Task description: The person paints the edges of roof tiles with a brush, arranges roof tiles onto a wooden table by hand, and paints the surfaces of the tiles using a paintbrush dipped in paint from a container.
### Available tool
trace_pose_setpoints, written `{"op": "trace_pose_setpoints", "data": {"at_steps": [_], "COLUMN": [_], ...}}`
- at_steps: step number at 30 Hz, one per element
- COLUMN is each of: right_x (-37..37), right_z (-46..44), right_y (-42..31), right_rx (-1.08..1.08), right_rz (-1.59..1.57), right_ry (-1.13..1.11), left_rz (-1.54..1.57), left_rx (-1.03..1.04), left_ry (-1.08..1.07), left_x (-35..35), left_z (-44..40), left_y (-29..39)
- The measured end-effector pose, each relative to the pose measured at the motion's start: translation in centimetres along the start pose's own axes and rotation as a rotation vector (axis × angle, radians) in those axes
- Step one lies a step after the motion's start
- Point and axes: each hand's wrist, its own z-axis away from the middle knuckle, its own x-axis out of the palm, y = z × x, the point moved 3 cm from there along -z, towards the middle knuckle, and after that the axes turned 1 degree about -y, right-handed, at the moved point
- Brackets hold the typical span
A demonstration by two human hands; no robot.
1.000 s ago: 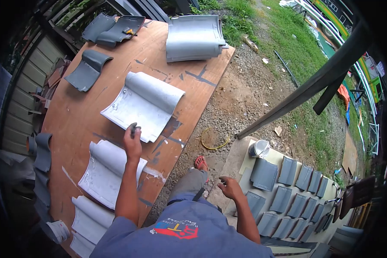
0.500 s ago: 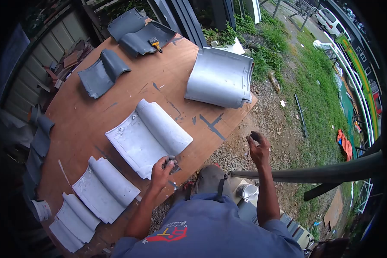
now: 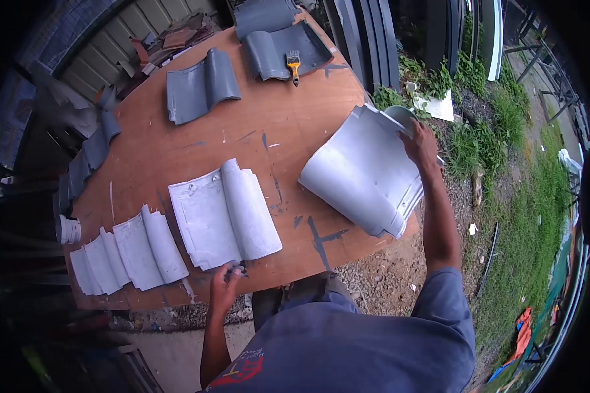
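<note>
My left hand (image 3: 224, 281) is at the table's near edge, just below a pale grey roof tile (image 3: 223, 216). Its fingers are curled, and something small and dark shows at the fingertips. At the far right corner of a larger silvery roof tile (image 3: 367, 170), my right hand (image 3: 421, 145) reaches out with its fingers bent. Beside those fingers appears a curved pale-green thing (image 3: 400, 116), whose kind I cannot make out. The hand itself hides what lies in its grip.
More pale tiles (image 3: 149, 247) lie at the table's (image 3: 269, 141) left. Dark grey tiles (image 3: 203, 85) lie at the back, with a yellow-handled paintbrush (image 3: 294, 65) resting on one. A white tub (image 3: 68, 229) sits at the left edge. Grass and gravel (image 3: 505, 223) stretch along the right.
The view has turned, so the table appears rotated. My right hand has moved from in front of the table to the silvery tile's far corner. My left hand stays near the pale tile.
</note>
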Motion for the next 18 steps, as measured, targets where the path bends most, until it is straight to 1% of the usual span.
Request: {"op": "trace_pose_setpoints", "data": {"at_steps": [1,2,3,4,6,8,9,10,11,12,13,15,16,17,18], "right_x": [1.7,3.1,3.5,3.4,2.6,1.7,0.7,-1.0,-2.4,-3.4,-4.1,-6.4,-7.3,-8.4,-9.0], "right_z": [0.0,0.3,0.4,0.1,-0.5,-0.1,-0.1,-0.1,0.0,0.4,1.0,2.5,3.4,4.3,5.2], "right_y": [0.3,0.6,0.9,0.7,0.6,-0.2,-1.5,-3.2,-4.7,-6.3,-7.3,-10.8,-12.3,-13.9,-15.1], "right_rx": [0.017,0.031,0.015,-0.009,0.073,-0.087,-0.042,-0.005,-0.046,-0.094,-0.162,-0.167,-0.285,-0.369,-0.391], "right_rz": [-0.013,-0.025,-0.043,-0.056,-0.064,-0.075,-0.023,0.026,0.064,0.089,0.088,0.088,0.084,0.059,0.031], "right_ry": [-0.126,-0.255,-0.213,-0.228,-0.278,-0.038,-0.074,-0.119,-0.122,-0.122,-0.090,-0.003,0.077,0.101,0.094], "left_rz": [-0.164,-0.164,-0.185,-0.199,-0.178,-0.046,-0.057,-0.118,-0.086,-0.099,-0.185,-0.102,-0.075,-0.171,-0.278], "left_rx": [0.020,0.003,-0.047,-0.099,-0.111,-0.119,-0.155,-0.244,-0.270,-0.286,-0.226,-0.287,-0.322,-0.250,-0.183], "left_ry": [0.024,0.042,0.058,0.075,0.108,0.129,0.133,0.152,0.175,0.224,0.273,0.320,0.407,0.506,0.591], "left_x": [0.6,1.0,1.5,2.2,2.5,3.1,3.0,2.6,2.4,2.0,1.3,-0.2,-0.8,-1.2,-1.6], "left_z": [0.1,0.5,1.0,1.6,2.5,3.2,3.5,3.9,4.4,5.0,5.8,7.8,9.3,10.4,12.1], "left_y": [-0.2,-0.5,-1.0,-1.0,-2.3,-2.8,-3.0,-5.1,-5.1,-6.8,-8.3,-8.4,-10.5,-13.9,-16.5]}}
